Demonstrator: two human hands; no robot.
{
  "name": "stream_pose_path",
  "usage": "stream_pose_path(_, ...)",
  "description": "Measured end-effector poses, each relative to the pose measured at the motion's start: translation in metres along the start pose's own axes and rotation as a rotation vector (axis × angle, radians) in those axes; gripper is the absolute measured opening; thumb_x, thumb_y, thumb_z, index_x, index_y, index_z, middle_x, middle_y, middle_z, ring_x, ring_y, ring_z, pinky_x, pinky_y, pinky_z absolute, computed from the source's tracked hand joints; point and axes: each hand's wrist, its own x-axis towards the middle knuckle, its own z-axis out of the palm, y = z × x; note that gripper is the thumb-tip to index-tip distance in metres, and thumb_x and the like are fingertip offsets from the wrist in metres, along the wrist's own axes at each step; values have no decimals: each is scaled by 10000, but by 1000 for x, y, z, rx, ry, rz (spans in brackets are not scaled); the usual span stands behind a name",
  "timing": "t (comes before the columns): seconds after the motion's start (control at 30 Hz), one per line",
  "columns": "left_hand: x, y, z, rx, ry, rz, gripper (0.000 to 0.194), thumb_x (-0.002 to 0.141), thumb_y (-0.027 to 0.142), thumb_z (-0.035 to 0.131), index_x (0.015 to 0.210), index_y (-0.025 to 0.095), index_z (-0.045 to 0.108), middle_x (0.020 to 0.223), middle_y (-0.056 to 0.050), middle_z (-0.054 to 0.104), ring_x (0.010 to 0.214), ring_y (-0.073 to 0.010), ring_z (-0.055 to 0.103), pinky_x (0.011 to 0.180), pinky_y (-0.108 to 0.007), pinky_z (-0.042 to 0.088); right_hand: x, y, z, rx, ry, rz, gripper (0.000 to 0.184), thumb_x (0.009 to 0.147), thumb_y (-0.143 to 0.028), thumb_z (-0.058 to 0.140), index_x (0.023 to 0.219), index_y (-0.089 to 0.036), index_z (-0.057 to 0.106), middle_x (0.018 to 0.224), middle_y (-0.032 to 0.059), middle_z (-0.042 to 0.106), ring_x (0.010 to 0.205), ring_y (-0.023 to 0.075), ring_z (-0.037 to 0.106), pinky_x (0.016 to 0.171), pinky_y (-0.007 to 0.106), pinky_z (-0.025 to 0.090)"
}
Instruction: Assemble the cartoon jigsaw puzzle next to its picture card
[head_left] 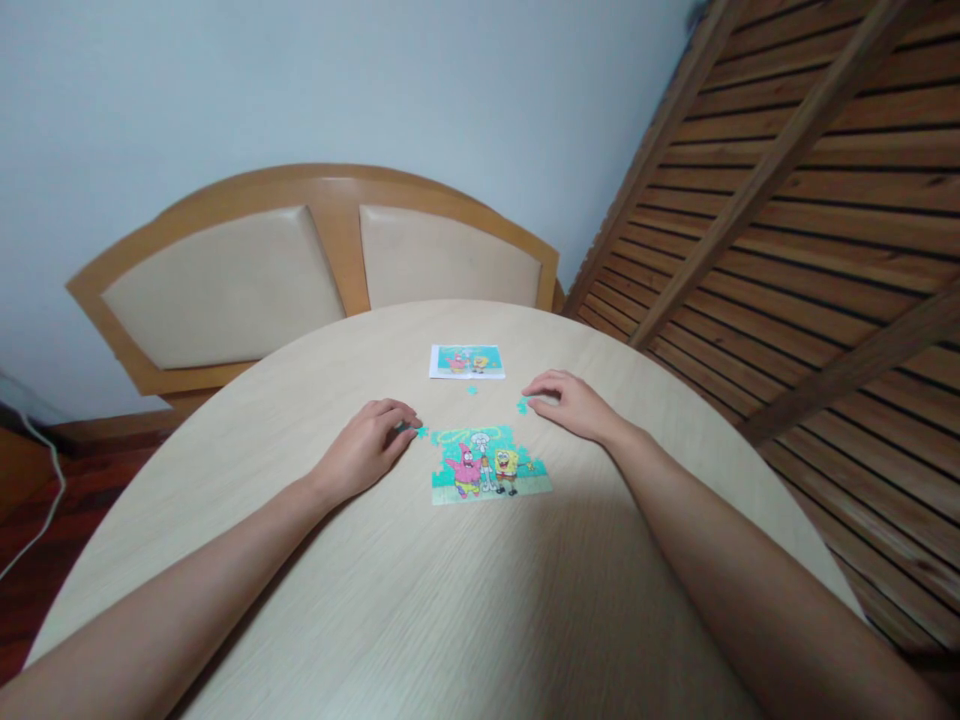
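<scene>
A small cartoon jigsaw puzzle (489,464), mostly teal with pink and yellow figures, lies on the round wooden table (420,600). My left hand (369,444) rests just left of it, fingers curled and pinched on a teal puzzle piece (421,432) by the puzzle's upper left corner. My right hand (571,402) lies palm down to the upper right, fingers bent, fingertips touching another loose teal piece (522,405). A third loose piece (472,390) sits between the puzzle and a printed reference picture (466,361).
A wooden headboard with two beige padded panels (315,270) leans against the pale wall behind the table. A slatted wooden bed frame (810,220) stands tilted on the right. A white cable (45,480) hangs over the dark floor at left.
</scene>
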Motion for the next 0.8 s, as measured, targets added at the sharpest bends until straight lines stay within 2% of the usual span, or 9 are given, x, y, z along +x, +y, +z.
stream_pose_path(0.17,-1,12,-4,20,-9,68,265,1013,385,537,1193,229,652,1232,-91,671,1155,-261,612,1027,-485,498,2,3,-3,3,3,27,96,823,-223,660,853,-209,751,957,70,732,940,242,675,938,423,501)
stream_pose_path(0.27,-3,20,-6,24,-82,192,362,1016,393,544,1345,252,596,1390,-96,604,1309,-277,539,1108,-508,454,3,2,-3,5,-10,33,76,812,-228,670,837,-211,740,943,65,732,932,241,672,932,416,499)
stream_pose_path(0.37,-6,24,-6,42,-151,273,393,1011,390,551,1382,268,586,1446,-95,573,1371,-296,489,1128,-531,437,3,1,-3,-3,-12,39,112,805,-216,670,885,-217,749,970,64,732,948,240,664,943,414,487)
stream_pose_path(0.67,-6,22,-5,111,-203,272,396,1052,373,470,1405,238,585,1448,-112,567,1380,-287,478,1138,-514,439,4,-1,0,33,-18,63,84,728,-190,701,809,-208,710,919,51,713,913,234,644,914,396,485)
stream_pose_path(0.8,-6,21,-4,134,-205,264,413,1061,369,443,1424,216,569,1470,-129,539,1390,-288,466,1148,-506,429,3,-1,1,74,-22,96,95,800,-228,663,872,-195,714,911,52,738,883,217,671,860,361,515)
